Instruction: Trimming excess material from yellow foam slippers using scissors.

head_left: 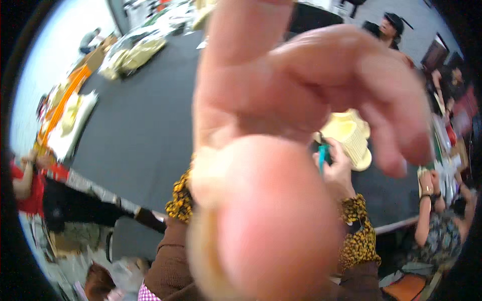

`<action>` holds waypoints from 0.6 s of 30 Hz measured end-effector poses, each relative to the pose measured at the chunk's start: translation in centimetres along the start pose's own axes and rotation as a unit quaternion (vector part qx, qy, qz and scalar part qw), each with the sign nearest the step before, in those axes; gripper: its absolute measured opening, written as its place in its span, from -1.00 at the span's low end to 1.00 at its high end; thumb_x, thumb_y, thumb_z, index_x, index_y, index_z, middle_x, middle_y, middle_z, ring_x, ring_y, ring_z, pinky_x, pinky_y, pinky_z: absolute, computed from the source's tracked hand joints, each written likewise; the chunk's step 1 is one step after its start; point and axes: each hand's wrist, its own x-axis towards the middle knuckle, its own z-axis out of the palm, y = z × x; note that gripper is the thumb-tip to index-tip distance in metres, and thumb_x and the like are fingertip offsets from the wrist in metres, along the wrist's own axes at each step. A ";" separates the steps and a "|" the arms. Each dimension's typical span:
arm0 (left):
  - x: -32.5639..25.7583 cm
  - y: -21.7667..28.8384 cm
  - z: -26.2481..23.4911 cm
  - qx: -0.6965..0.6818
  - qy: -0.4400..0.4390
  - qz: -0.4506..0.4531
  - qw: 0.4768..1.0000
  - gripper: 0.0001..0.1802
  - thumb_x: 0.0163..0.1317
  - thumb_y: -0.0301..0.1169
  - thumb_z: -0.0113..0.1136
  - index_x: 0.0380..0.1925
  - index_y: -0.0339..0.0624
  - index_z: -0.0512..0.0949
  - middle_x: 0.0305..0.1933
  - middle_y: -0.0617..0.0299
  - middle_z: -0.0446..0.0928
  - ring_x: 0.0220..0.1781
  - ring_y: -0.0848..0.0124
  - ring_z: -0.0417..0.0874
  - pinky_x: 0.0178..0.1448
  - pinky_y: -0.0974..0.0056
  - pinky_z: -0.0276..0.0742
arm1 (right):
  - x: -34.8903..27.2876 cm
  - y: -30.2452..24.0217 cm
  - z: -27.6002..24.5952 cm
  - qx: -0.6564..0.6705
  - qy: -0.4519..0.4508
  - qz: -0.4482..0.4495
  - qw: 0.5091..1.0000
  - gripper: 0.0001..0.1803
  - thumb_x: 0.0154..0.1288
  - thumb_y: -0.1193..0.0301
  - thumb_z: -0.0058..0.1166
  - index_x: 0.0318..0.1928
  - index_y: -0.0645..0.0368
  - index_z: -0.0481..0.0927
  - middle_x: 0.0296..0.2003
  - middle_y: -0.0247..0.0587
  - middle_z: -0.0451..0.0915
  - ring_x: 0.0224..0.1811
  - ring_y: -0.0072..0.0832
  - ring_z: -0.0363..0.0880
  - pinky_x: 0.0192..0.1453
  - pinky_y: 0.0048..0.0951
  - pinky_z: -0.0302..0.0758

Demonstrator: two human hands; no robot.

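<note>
My left hand [281, 100] is raised very close to the camera, large and partly blurred. Its thumb points toward the view, one finger stretches past the top edge, and the others bend loosely apart with nothing visible between them. Lower and farther off, my right hand [339, 165] grips small teal-handled thread snips [323, 156], whose dark tip points away from me. Just beyond the snips lies a pale yellow ribbed knitted piece [354, 143] on the dark table [145, 110]. My left hand hides part of the tabletop and part of this piece.
Bagged pale yellow garments [143, 54] lie at the table's far left. Along the left side are an orange strip [68, 103] and a white package [75, 123]. Other people stand at left and right, one in a red top [31, 188]. A grey chair [131, 240] is at lower left.
</note>
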 end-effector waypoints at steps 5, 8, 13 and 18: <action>-1.0 -3.2 -1.2 0.220 0.125 -0.131 0.959 -0.45 0.42 -0.15 -0.15 0.25 -0.32 0.24 -0.13 -0.09 0.55 -0.24 0.22 0.60 -0.11 0.15 0.55 | -0.1 1.2 -2.9 0.197 0.055 0.037 0.978 -0.54 0.21 0.53 0.17 0.11 0.30 0.36 -0.42 -0.26 0.56 -0.41 -0.60 0.51 -0.29 -0.55 0.47; -2.3 -6.4 -1.5 0.343 0.222 -0.299 0.862 -0.63 0.38 -0.36 -0.04 0.07 -0.41 0.42 -0.28 0.08 0.60 -0.26 0.41 0.60 -0.11 0.32 0.54 | 0.5 -2.1 -5.7 0.274 0.094 0.046 0.956 -0.55 0.24 0.60 0.08 0.14 0.29 0.30 -0.45 -0.26 0.53 -0.40 -0.61 0.52 -0.32 -0.58 0.49; -7.5 -13.4 -6.4 0.484 0.121 -0.470 0.728 -0.61 0.35 -0.30 0.07 0.02 -0.41 0.46 -0.41 0.14 0.61 -0.39 0.50 0.59 -0.24 0.38 0.54 | 2.4 -3.5 -9.3 0.265 0.168 -0.003 0.950 -0.59 0.25 0.57 0.11 0.09 0.30 0.36 -0.43 -0.29 0.54 -0.46 -0.69 0.50 -0.35 -0.63 0.49; -8.7 -18.3 -7.6 0.433 0.113 -0.597 0.666 -0.47 0.36 -0.16 0.03 0.18 -0.33 0.34 -0.51 0.07 0.58 -0.57 0.43 0.59 -0.50 0.36 0.51 | 3.3 1.0 -10.5 0.302 0.231 0.062 0.923 -0.62 0.25 0.53 0.07 0.08 0.27 0.37 -0.39 -0.21 0.56 -0.51 -0.66 0.51 -0.47 -0.66 0.47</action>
